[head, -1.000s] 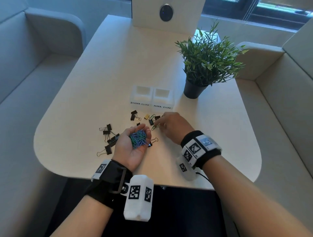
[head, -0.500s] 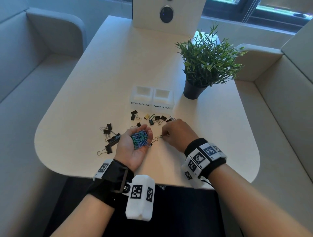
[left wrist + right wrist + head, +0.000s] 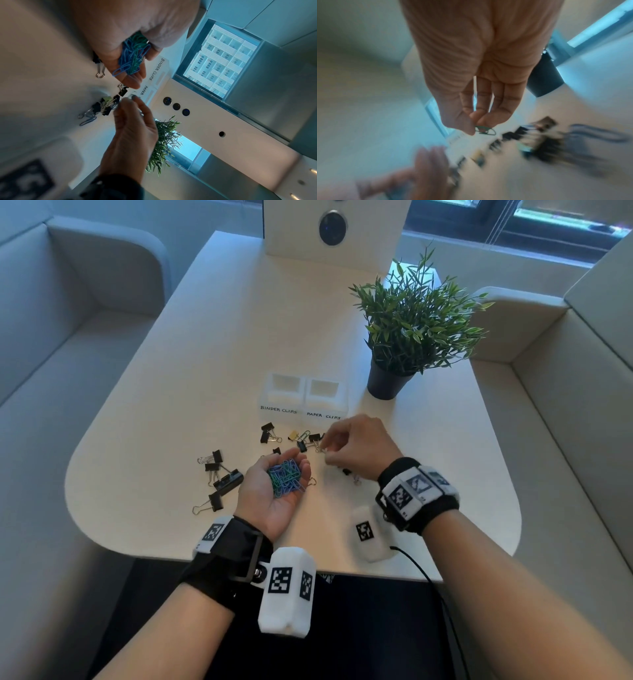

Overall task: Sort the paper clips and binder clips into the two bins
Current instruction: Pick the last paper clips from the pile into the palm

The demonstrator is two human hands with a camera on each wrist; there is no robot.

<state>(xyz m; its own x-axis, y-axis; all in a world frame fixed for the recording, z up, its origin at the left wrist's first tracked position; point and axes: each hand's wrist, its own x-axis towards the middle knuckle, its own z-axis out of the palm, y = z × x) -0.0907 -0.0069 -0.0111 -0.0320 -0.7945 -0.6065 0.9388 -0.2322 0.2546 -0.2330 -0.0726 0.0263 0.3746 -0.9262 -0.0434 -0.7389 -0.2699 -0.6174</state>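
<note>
My left hand (image 3: 270, 494) lies palm up on the table, fingers curled round a pile of blue and green paper clips (image 3: 285, 477), also plain in the left wrist view (image 3: 132, 56). My right hand (image 3: 325, 451) hovers just right of it, in front of the bins, thumb and fingers pinching a green paper clip (image 3: 485, 130). Two white bins stand side by side: "BINDER CLIPS" (image 3: 283, 393) on the left and "PAPER CLIPS" (image 3: 324, 398) on the right. Black binder clips (image 3: 222, 479) lie left of my left hand, and more binder clips (image 3: 269, 433) sit before the bins.
A potted plant (image 3: 411, 330) in a dark pot (image 3: 387, 383) stands right of the bins. A white panel (image 3: 332, 227) with round buttons rises at the table's far end. Grey sofas flank the table (image 3: 205, 354). Its rounded near edge runs under my wrists.
My right hand went from beside my left fingertips back up to the clips before the bins, and now pinches a green paper clip. The left hand stayed put with its pile.
</note>
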